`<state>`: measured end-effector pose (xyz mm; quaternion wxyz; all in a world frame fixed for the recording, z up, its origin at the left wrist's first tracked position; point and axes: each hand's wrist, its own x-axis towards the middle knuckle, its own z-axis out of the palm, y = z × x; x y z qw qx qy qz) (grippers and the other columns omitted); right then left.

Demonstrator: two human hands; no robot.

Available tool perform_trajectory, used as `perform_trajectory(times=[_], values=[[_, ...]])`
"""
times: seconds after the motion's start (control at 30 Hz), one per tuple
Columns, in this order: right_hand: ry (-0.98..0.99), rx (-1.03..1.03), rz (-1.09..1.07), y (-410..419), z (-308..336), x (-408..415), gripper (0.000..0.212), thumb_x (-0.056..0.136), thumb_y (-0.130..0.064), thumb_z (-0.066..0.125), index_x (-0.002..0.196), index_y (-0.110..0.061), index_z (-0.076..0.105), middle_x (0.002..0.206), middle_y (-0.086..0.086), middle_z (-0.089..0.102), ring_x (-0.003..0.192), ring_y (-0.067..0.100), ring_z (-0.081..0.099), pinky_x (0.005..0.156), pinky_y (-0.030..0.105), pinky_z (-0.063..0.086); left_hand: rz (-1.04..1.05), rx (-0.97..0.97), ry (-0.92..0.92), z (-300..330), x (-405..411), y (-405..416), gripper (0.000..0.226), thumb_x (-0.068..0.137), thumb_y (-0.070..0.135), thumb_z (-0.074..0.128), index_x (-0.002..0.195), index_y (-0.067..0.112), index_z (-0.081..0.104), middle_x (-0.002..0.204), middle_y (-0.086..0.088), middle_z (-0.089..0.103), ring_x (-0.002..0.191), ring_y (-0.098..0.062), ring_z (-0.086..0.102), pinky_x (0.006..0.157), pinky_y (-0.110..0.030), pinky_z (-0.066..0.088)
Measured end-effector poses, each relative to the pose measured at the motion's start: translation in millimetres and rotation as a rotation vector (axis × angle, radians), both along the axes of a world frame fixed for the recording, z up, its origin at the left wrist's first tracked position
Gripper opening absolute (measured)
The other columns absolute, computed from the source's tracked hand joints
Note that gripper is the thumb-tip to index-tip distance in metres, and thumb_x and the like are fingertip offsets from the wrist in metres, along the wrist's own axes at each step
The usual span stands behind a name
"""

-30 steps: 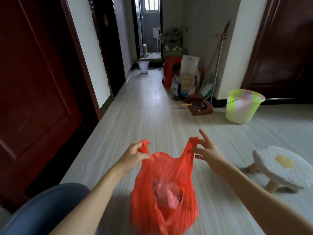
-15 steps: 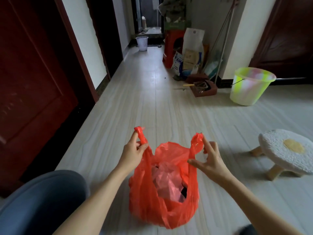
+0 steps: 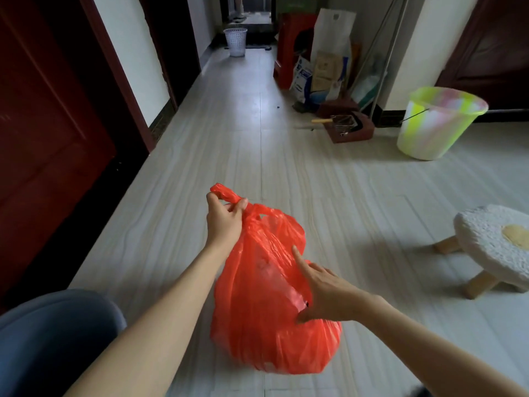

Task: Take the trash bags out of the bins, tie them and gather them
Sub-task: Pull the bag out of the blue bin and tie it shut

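Observation:
A full red plastic trash bag (image 3: 266,310) stands on the pale tiled floor just in front of me. My left hand (image 3: 224,222) pinches the bag's twisted handles (image 3: 226,193) together above its top left. My right hand (image 3: 323,290) lies on the bag's right side, index finger stretched out over the plastic and thumb pressed into it; I cannot tell whether it grips a fold. The bag's mouth is pulled together and its contents are hidden.
A white mesh bin (image 3: 236,41) stands far down the corridor. A green-rimmed bucket (image 3: 435,124) sits at the right, a fuzzy white stool (image 3: 498,245) nearer right. Sacks, a red stool and mop poles (image 3: 323,61) crowd the right wall. Dark red doors (image 3: 43,124) line the left.
Both handles were held apart, one in each hand. Now my left hand holds them gathered together, and my right hand has let go and dropped onto the bag's side. The bag's mouth has closed.

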<state>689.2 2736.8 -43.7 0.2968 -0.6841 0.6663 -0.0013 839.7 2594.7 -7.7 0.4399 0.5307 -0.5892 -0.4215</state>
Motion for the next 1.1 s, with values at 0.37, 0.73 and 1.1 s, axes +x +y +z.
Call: perform_trajectory(times=[0.37,0.73,1.1], values=[[-0.717,-0.355,-0.771,-28.6,-29.8,-18.2,0.012,0.088,-0.013,0.049,0.079,-0.008,0.054,0.071,0.006,0.051,0.057,0.009,0.045,0.057,0.028,0.039,-0.084,0.221,0.254,-39.5,6.5,-20.4,0.035,0.084,0.041,0.054,0.100,0.011,0.056,0.100,-0.014,0.069,0.091,-0.028,0.067,0.089,-0.041,0.052],[-1.030,-0.437,-1.373,-66.3,-29.0,-13.5,0.018,0.091,-0.014,0.034,0.094,-0.016,0.051,0.066,0.000,0.047,0.059,0.016,0.044,0.051,0.026,0.040,0.195,0.320,0.182,-47.3,-1.1,-1.6,0.041,0.095,0.037,0.032,0.106,0.003,0.051,0.095,-0.039,0.056,0.086,-0.049,0.060,0.068,-0.049,0.053],[-0.853,-0.442,-0.879,-69.5,-45.0,-32.7,0.007,0.073,-0.014,0.064,0.067,-0.013,0.059,0.065,0.002,0.050,0.049,-0.001,0.042,0.047,0.020,0.037,0.101,0.248,0.449,-47.9,-20.9,-32.7,0.028,0.094,0.004,0.040,0.084,0.021,0.059,0.071,0.001,0.055,0.043,-0.007,0.047,0.044,-0.016,0.037]])
